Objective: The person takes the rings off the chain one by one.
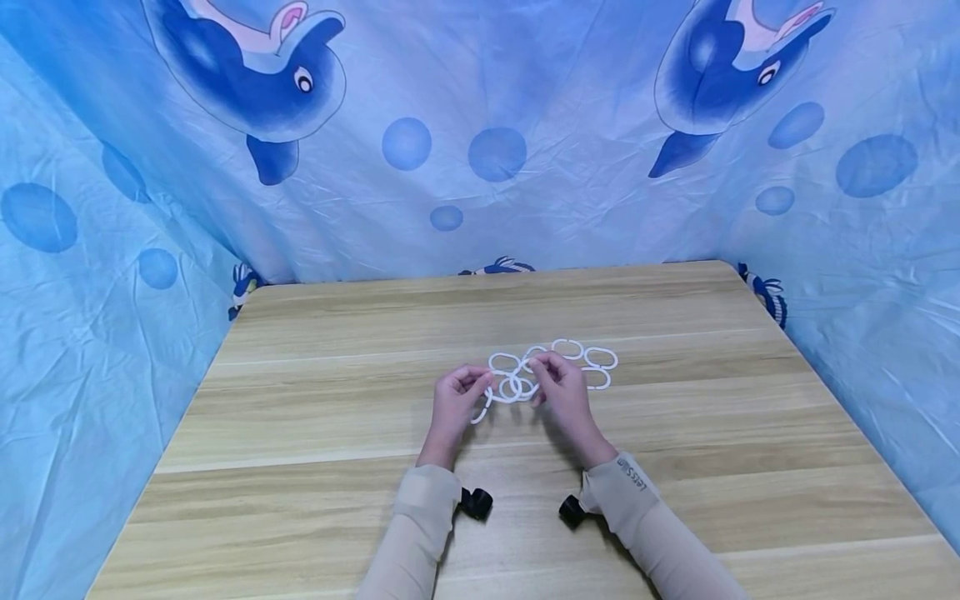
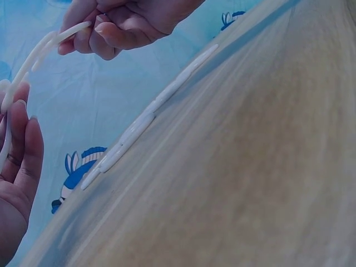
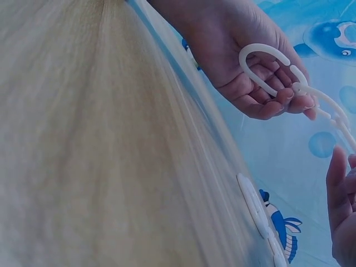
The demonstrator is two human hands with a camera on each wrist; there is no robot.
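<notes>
A short chain of white plastic C-shaped links [image 1: 506, 401] spans the gap between the two hands, held above the tabletop. My left hand [image 1: 454, 400] pinches its left end with thumb and fingertips, and one link [image 3: 243, 62] with a slit in its side hangs at that palm. At the other end, my right hand [image 1: 567, 398] pinches a link [image 2: 25, 65] between thumb and fingers; those fingertips partly cover it in the head view. Several more white links [image 1: 617, 360] lie flat on the table just beyond and to the right of the hands.
The wood-grain table [image 1: 315, 417] reaches back to a blue curtain [image 1: 360, 217] printed with dolphins and bubbles, which also hangs at both sides. Small black cameras [image 1: 477, 504] sit on the inner sides of both wrists, low over the table.
</notes>
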